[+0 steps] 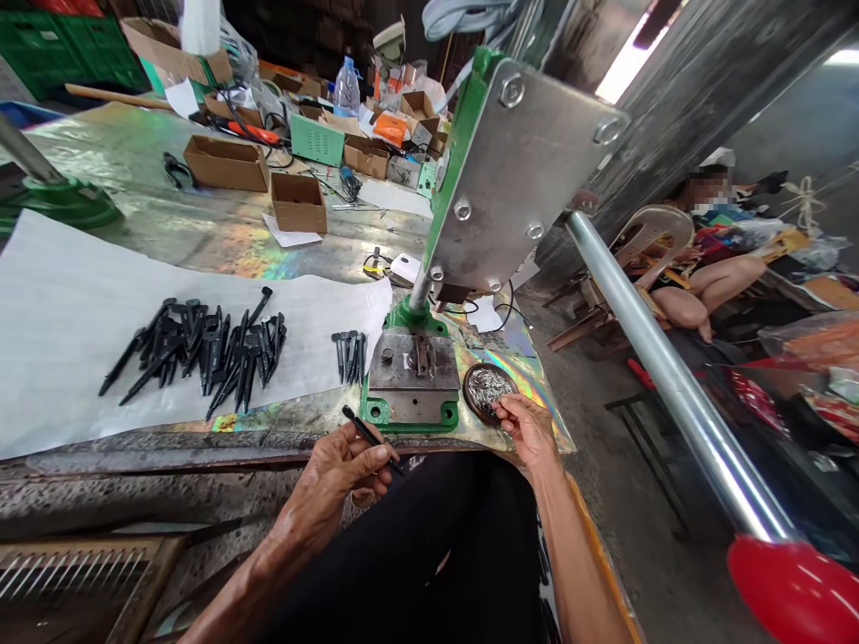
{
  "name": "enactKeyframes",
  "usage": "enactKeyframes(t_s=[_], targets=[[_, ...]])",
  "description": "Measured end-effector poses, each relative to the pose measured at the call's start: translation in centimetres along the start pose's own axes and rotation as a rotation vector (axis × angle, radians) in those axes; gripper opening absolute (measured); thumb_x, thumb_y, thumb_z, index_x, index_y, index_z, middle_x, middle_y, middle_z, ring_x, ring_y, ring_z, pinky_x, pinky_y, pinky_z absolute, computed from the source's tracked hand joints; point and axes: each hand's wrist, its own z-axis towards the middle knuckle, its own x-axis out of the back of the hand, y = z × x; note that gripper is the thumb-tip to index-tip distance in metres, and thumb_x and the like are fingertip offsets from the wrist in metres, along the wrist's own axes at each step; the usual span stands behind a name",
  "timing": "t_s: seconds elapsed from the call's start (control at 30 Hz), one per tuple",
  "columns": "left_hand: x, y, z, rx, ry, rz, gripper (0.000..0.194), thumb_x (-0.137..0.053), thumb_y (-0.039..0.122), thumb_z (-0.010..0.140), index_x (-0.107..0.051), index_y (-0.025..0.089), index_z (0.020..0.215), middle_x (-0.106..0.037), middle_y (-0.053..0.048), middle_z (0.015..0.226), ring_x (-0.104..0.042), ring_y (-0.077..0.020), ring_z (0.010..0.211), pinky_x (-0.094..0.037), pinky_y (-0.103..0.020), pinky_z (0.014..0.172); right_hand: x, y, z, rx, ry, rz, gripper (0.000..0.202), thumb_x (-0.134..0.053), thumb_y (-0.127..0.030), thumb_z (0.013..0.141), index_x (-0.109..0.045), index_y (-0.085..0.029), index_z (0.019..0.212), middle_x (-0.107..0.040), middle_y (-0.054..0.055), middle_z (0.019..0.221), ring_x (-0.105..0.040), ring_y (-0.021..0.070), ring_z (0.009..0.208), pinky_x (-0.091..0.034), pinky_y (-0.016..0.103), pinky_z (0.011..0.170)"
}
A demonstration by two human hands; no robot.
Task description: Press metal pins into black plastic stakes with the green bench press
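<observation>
We see the left hand [345, 465] closed around one thin black pin [371, 438], pinched between thumb and fingers, with the pin pointing up and to the left just above the table edge. The right hand [527, 425] reaches to a small round dish [484, 386] full of shiny small metal pieces; its fingertips touch the pieces at the near rim, but we cannot tell if they already grip one.

Between the two hands stands the green press [411, 380] with its grey steel plate, and the dish is just beside its right side. A long steel lever [664, 367] with a red knob [795, 586] goes from the press toward the lower right.

To the left of the press, a small group of black pins [350, 353] lies on a white sheet [60, 313], and farther left a big pile of the same pins [201, 353]. Cardboard boxes [299, 201] stand far behind on the table. Another person [704, 268] sits at the right.
</observation>
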Motion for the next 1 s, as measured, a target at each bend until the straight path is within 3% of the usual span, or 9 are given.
enactKeyframes(t_s=[0.17,0.37,0.47,1.0], targets=[[-2.1,0.7,0.5,-0.012,-0.036,-0.158,0.039,-0.081,0.039,0.062,-0.058,0.015,0.083,-0.065,-0.003,0.067,-0.058,-0.0131,0.052,-0.048,-0.024,0.05,-2.3,-1.6,-3.3,0.052,-0.025,0.089,0.025,-0.081,-0.029,0.051,-0.068,-0.015,0.067,-0.059,0.002,0.059,-0.042,0.0075,0.047,-0.026,0.019,0.039],[-3.8,1.0,0.5,-0.028,-0.052,-0.367,0.04,-0.086,0.033,0.057,-0.057,0.011,0.076,-0.061,-0.001,0.063,-0.058,-0.0112,0.053,-0.049,-0.021,0.049,-6.1,-3.8,-10.6,-0.001,-0.234,0.162,0.023,-0.08,-0.029,0.058,-0.074,-0.015,0.075,-0.058,0.004,0.059,-0.038,0.0057,0.045,-0.023,0.021,0.042],[-3.9,0.7,0.2,-0.003,-0.073,-0.428,0.042,-0.087,0.031,0.057,-0.056,0.012,0.077,-0.061,0.0,0.062,-0.059,-0.0108,0.051,-0.049,-0.02,0.048,-7.2,-4.0,-12.8,-0.028,-0.317,0.23,0.018,-0.078,-0.027,0.062,-0.075,-0.016,0.076,-0.057,0.004,0.061,-0.039,0.0053,0.046,-0.023,0.021,0.044],[-3.7,0.0,-0.3,-0.014,-0.182,-0.577,0.04,-0.085,0.027,0.062,-0.052,0.013,0.08,-0.066,-0.004,0.062,-0.06,-0.0105,0.052,-0.051,-0.016,0.048,-8.3,-4.0,-14.7,-0.025,-0.319,0.256,0.018,-0.075,-0.027,0.064,-0.072,-0.017,0.079,-0.057,0.002,0.069,-0.04,0.0039,0.047,-0.022,0.018,0.042]])
